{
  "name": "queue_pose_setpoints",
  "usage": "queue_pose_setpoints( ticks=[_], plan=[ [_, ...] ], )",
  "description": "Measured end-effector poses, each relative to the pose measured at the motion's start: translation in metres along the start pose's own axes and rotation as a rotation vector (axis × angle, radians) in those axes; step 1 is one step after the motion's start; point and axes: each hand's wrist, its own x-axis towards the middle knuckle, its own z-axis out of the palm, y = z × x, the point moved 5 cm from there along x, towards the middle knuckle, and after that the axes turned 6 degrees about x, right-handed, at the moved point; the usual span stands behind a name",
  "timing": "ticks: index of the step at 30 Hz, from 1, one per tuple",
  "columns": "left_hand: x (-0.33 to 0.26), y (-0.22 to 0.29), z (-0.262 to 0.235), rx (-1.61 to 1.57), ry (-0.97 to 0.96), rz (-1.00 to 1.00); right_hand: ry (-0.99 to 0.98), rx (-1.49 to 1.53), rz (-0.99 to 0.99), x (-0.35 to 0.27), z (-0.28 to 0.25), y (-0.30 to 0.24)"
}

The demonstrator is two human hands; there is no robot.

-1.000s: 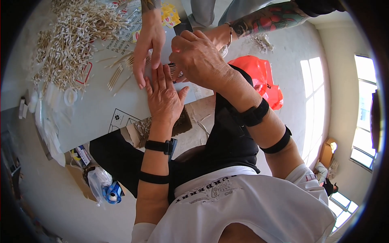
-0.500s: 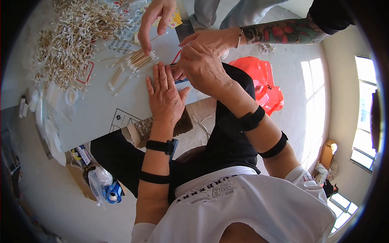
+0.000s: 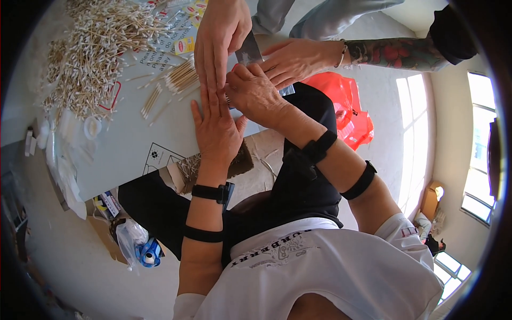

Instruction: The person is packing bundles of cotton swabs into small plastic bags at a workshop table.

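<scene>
My left hand [image 3: 220, 130] lies flat at the table's near edge, its fingers straight and pointing away. A co-worker's hand [image 3: 221, 40] reaches down from the far side and covers my left fingertips. My right hand [image 3: 257, 96] is closed, with fingers curled down beside my left one; what it grips is mostly hidden. A few white swab tips show between my two hands. The co-worker's other hand [image 3: 306, 58], on a tattooed arm, rests against my right knuckles. A clear plastic bag [image 3: 249, 53] lies partly under these hands. Left of them sits a small bunch of cotton swabs [image 3: 181, 77].
A large heap of cotton swabs [image 3: 101, 53] covers the far left of the table [image 3: 122, 154]. Small yellow printed cards [image 3: 184, 46] lie near it. A cardboard box with swabs [image 3: 186, 170] stands below the near edge. A red plastic bag [image 3: 341, 109] is on the floor at right.
The co-worker's one hand has come down over my left fingertips; the other has shifted right. My right hand has lowered toward my left, which has barely moved. A clear bag shows more.
</scene>
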Motion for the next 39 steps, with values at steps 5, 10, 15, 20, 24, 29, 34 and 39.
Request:
queue_pose_setpoints(
  ticks=[5, 10, 15, 20, 24, 29, 34, 39],
  plan=[
    [0.001, 0.001, -0.001, -0.029, 0.002, -0.018, 0.179, 0.231, 0.276, -0.004, -0.019, 0.036],
    [0.002, 0.001, -0.002, 0.014, 0.005, -0.015, 0.053, 0.291, 0.298, -0.002, -0.005, 0.046],
    [0.002, 0.0, -0.001, 0.034, -0.018, -0.018, 0.033, 0.37, 0.301, -0.003, 0.004, 0.042],
    [0.001, 0.0, 0.001, 0.036, -0.007, -0.02, 0.01, 0.384, 0.331, 0.0, 0.007, 0.042],
    [0.001, -0.001, 0.001, 0.037, -0.01, -0.024, -0.101, 0.395, 0.407, 0.003, 0.011, 0.046],
    [0.002, 0.001, 0.001, 0.047, -0.021, -0.019, -0.137, 0.439, 0.603, 0.005, 0.021, 0.058],
    [0.001, -0.001, 0.001, 0.048, -0.005, -0.018, -0.28, 0.502, 0.86, 0.012, 0.019, 0.063],
    [0.002, 0.0, 0.0, 0.039, -0.023, -0.021, -0.291, 0.507, 0.872, 0.01, 0.016, 0.063]
  ],
)
